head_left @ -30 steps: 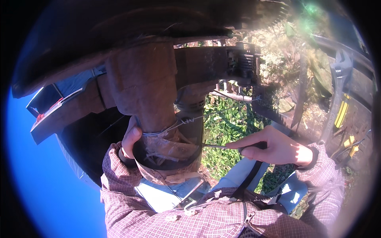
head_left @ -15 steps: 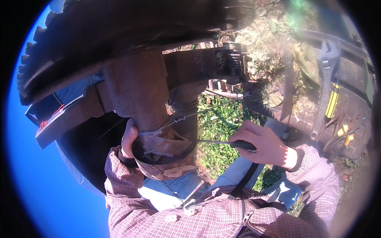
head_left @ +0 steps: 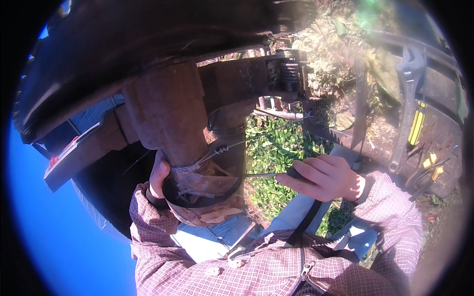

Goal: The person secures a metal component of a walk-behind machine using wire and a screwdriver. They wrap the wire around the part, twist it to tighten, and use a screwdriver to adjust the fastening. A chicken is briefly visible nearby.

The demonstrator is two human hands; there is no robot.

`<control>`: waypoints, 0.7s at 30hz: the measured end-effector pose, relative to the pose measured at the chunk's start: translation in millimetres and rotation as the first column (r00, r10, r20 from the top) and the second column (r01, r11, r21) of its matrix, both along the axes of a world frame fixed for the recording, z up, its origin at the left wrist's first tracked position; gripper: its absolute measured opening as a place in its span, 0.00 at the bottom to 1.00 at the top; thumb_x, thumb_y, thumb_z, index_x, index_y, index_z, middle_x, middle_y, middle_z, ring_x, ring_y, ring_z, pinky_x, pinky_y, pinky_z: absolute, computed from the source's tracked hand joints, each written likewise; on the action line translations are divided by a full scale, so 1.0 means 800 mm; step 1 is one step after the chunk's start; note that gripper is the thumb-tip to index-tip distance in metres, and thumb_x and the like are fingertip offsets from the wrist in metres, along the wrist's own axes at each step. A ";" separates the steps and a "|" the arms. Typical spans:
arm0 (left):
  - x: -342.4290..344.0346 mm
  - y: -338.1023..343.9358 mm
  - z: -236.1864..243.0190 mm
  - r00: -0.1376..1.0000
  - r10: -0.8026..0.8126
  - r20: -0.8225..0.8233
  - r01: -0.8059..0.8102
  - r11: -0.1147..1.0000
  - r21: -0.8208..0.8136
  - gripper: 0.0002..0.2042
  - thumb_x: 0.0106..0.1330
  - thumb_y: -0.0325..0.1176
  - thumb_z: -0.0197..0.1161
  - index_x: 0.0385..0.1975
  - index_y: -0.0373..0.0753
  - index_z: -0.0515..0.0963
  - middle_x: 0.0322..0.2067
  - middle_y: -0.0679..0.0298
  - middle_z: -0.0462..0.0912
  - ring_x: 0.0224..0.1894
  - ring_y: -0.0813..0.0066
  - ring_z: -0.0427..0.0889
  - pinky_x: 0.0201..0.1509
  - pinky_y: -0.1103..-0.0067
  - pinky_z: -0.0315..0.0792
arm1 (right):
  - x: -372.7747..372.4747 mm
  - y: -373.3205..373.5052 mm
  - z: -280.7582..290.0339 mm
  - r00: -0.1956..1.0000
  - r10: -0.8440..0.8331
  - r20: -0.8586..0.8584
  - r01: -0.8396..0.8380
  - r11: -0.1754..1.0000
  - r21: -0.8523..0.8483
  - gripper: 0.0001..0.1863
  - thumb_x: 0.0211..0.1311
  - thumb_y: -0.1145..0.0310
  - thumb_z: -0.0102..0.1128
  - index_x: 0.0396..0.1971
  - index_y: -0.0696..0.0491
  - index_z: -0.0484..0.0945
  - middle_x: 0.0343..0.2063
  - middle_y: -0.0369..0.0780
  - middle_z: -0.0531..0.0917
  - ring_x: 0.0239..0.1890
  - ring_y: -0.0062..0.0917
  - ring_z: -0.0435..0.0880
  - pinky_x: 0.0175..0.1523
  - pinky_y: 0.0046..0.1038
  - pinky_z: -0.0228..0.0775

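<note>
My left hand (head_left: 159,176) grips the left side of a worn, open cylindrical guard (head_left: 200,212) at the lower end of a rusty metal tube (head_left: 165,108), its fingers partly hidden. Wire (head_left: 190,166) is wound round the tube's lower part, and torn brown material lies inside the guard. My right hand (head_left: 321,180) is closed on a screwdriver (head_left: 261,174) with a dark handle, held level, its thin shaft reaching left to the guard's right side. I cannot tell whether the tip touches it.
A large dark tyre-like mass (head_left: 123,29) overhangs the top. On a rusty plate (head_left: 439,148) at right lie a large adjustable wrench (head_left: 410,89), a yellow-handled tool (head_left: 417,123) and yellow-gripped pliers (head_left: 434,172). Dry plant debris (head_left: 331,59) sits above; grass (head_left: 271,192) shows below.
My right hand's fingers have shifted and curled further over the screwdriver handle, turning about it. My left hand stays on the guard. The whole view has shifted slightly.
</note>
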State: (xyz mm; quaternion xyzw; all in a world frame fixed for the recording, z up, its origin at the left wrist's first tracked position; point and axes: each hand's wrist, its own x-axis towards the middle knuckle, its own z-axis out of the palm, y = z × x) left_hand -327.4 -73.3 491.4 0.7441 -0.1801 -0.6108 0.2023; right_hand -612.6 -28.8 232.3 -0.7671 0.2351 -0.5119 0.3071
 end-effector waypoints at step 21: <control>0.010 0.003 -0.011 0.992 -0.077 -0.103 0.062 0.988 -0.138 0.47 0.60 0.58 0.70 0.71 0.32 0.58 0.61 0.49 0.76 0.59 0.56 0.81 0.64 0.63 0.75 | -0.014 -0.026 0.025 0.655 0.375 0.656 -0.735 0.116 0.668 0.19 0.67 0.71 0.64 0.58 0.45 0.84 0.25 0.35 0.84 0.22 0.16 0.81 0.24 0.23 0.70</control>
